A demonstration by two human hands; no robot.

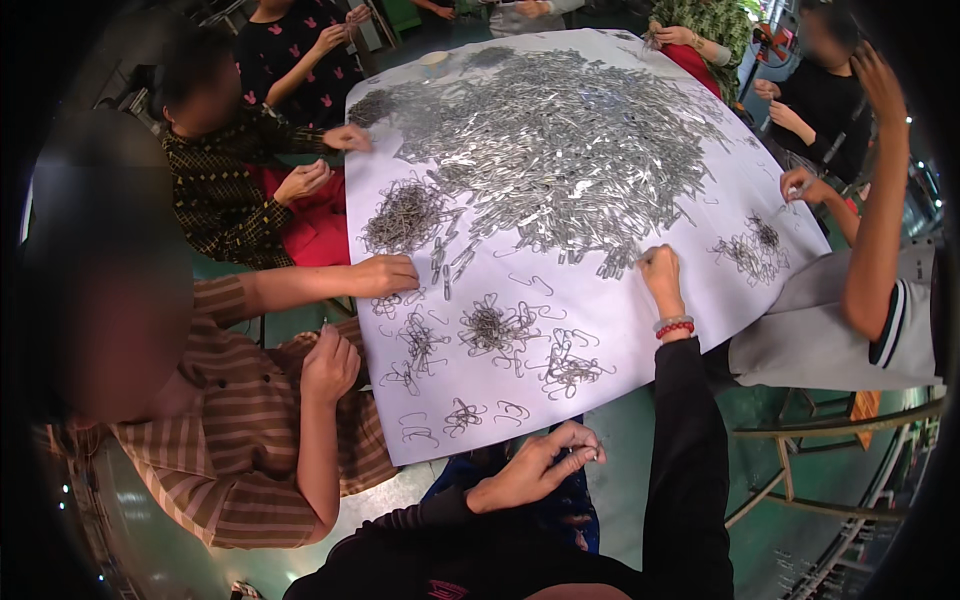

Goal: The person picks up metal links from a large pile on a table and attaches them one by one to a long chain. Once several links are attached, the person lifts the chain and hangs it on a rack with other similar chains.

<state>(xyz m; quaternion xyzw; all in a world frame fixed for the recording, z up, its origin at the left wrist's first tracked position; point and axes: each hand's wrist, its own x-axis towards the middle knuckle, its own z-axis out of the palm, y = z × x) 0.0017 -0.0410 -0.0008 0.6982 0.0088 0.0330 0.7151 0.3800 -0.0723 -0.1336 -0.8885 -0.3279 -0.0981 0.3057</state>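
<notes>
My right hand (660, 277) reaches across the white-covered table (600, 305), red beads round its wrist. Its fingers are curled closed at the near edge of a big heap of flat silver metal pieces (580, 150); what they grip is hidden. In front of my body, just off the table's near edge, my left hand (545, 463) is closed in a pinch. Something small shows at its fingertips, too small to name. Between my hands and the heap lie tangled bent wire hooks (487, 328), with another bunch of hooks (573, 372) closer to me.
A person in a striped shirt (230, 400) sits close at my left, one hand on the table. At my right is a person in grey (840, 320). Several others work round the far sides. A dense pile of wire hooks (405, 215) lies left of the heap; a wooden stool (790, 470) stands lower right.
</notes>
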